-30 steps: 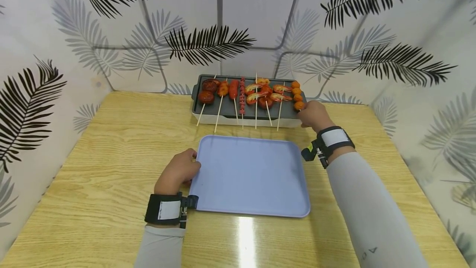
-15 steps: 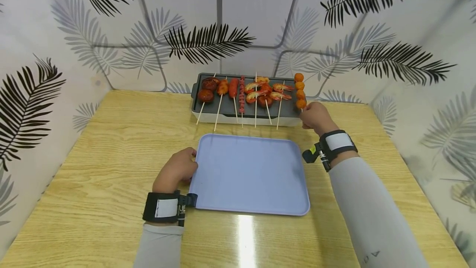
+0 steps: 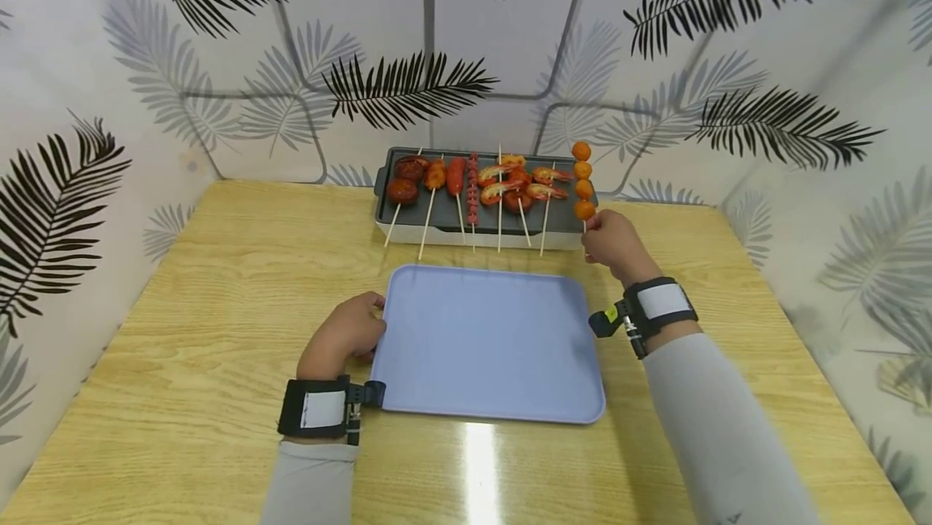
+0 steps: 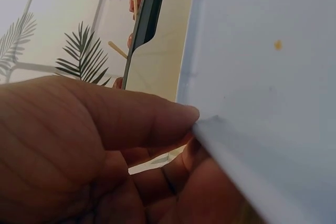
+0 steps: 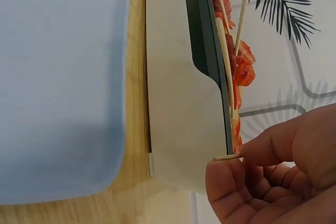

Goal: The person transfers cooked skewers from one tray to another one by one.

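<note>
My right hand (image 3: pixel 614 243) pinches the stick (image 5: pixel 227 157) of a skewer with several orange balls (image 3: pixel 584 190) at the grill's right end. In the head view the balls point away from me, overlapping the grill's right edge. A grey rectangular grill (image 3: pixel 571 222) with a pale front stands at the back of the table. My left hand (image 3: pixel 345 329) holds the left rim of a light blue tray (image 3: pixel 488 347), its thumb on top and fingers underneath in the left wrist view. The tray lies in front of the grill, and only a small yellow speck (image 4: pixel 278 45) shows on it.
On the grill lie other skewers: round brown pieces (image 3: pixel 403 191), a red sausage (image 3: pixel 455 175), a thin pink skewer (image 3: pixel 473 189) and shrimp (image 3: pixel 549 191). Their sticks overhang the front edge. Under everything is a wooden table (image 3: pixel 218 306), with a leaf-patterned wall covering (image 3: pixel 502 40) behind.
The right hand has raised the orange-ball skewer from the grill's right end and drawn it slightly toward me. The left hand stays at the tray's rim.
</note>
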Action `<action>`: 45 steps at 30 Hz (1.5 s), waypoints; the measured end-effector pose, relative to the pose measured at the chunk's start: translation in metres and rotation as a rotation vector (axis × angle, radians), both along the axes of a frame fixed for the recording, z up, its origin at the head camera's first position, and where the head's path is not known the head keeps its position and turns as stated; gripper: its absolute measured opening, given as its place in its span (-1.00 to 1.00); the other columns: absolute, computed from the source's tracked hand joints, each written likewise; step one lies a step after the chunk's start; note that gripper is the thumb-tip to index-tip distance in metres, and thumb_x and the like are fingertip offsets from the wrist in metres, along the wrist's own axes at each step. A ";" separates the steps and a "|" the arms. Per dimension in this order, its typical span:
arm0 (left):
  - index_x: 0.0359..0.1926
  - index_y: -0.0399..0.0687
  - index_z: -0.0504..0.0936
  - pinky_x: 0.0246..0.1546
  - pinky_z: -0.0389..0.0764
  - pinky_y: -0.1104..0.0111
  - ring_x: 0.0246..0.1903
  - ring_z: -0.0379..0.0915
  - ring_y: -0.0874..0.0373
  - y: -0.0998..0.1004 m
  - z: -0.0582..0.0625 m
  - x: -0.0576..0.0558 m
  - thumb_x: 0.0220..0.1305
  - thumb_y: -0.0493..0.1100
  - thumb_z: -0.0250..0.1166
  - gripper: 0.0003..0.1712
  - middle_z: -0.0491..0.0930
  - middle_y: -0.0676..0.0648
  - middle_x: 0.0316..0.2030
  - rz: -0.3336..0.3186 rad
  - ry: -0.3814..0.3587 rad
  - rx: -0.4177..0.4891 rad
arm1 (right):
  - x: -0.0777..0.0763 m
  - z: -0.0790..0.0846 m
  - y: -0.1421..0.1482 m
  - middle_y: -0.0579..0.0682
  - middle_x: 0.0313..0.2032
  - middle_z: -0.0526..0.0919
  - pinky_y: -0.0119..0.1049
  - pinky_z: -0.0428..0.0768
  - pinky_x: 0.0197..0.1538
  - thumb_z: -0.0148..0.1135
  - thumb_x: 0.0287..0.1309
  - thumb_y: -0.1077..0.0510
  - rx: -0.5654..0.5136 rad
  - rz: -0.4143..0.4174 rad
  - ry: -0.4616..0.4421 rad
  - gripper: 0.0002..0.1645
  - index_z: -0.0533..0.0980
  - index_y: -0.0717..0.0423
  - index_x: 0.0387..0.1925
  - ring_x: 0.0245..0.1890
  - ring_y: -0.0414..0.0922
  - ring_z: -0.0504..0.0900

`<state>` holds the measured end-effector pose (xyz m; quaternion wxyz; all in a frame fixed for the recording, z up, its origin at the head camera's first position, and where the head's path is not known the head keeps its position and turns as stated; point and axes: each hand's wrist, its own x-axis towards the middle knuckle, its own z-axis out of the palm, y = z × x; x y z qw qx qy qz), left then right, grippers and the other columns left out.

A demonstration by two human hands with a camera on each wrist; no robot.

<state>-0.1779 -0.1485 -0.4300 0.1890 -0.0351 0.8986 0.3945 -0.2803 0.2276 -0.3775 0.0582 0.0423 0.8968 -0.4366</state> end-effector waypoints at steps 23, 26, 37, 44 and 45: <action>0.29 -0.31 0.38 -0.61 0.49 0.36 -0.64 0.47 0.09 -0.002 -0.004 0.001 0.35 -0.33 0.01 -0.51 0.51 -0.16 -0.47 -0.001 -0.008 0.006 | 0.033 -0.027 -0.016 0.18 -0.25 0.43 -0.36 0.62 -0.35 -0.02 0.33 0.32 -0.109 -0.054 0.170 -0.73 0.37 0.42 0.00 -0.35 0.02 0.55; 0.29 -0.30 0.39 -0.61 0.50 0.37 -0.64 0.47 0.10 -0.002 -0.005 0.000 0.35 -0.33 0.01 -0.51 0.51 -0.16 -0.47 0.000 -0.008 0.006 | 0.037 -0.025 -0.018 0.19 -0.23 0.43 -0.39 0.63 -0.35 0.00 0.32 0.33 -0.121 -0.051 0.176 -0.70 0.36 0.44 0.02 -0.32 0.03 0.53; 0.30 -0.29 0.38 -0.58 0.55 0.35 -0.60 0.49 0.09 0.000 -0.004 0.001 0.34 -0.33 0.01 -0.50 0.53 -0.20 -0.40 0.014 -0.019 0.006 | 0.052 -0.023 -0.018 0.18 -0.20 0.43 -0.38 0.64 -0.32 0.04 0.31 0.32 -0.095 -0.074 0.193 -0.69 0.37 0.41 0.04 -0.28 0.01 0.52; 0.30 -0.30 0.37 -0.58 0.55 0.34 -0.59 0.49 0.08 0.000 -0.003 0.001 0.34 -0.34 0.01 -0.50 0.52 -0.20 -0.40 0.022 -0.024 0.026 | 0.059 -0.028 -0.018 0.19 -0.17 0.46 -0.42 0.62 -0.32 0.05 0.31 0.31 -0.102 -0.087 0.169 -0.66 0.38 0.39 0.08 -0.27 0.01 0.54; 0.30 -0.30 0.37 -0.58 0.56 0.34 -0.59 0.49 0.08 0.000 -0.003 0.000 0.34 -0.34 0.01 -0.49 0.52 -0.20 -0.39 0.022 -0.024 0.029 | 0.060 -0.028 -0.018 0.19 -0.17 0.46 -0.42 0.62 -0.32 0.04 0.31 0.32 -0.103 -0.088 0.170 -0.65 0.38 0.41 0.08 -0.27 0.00 0.53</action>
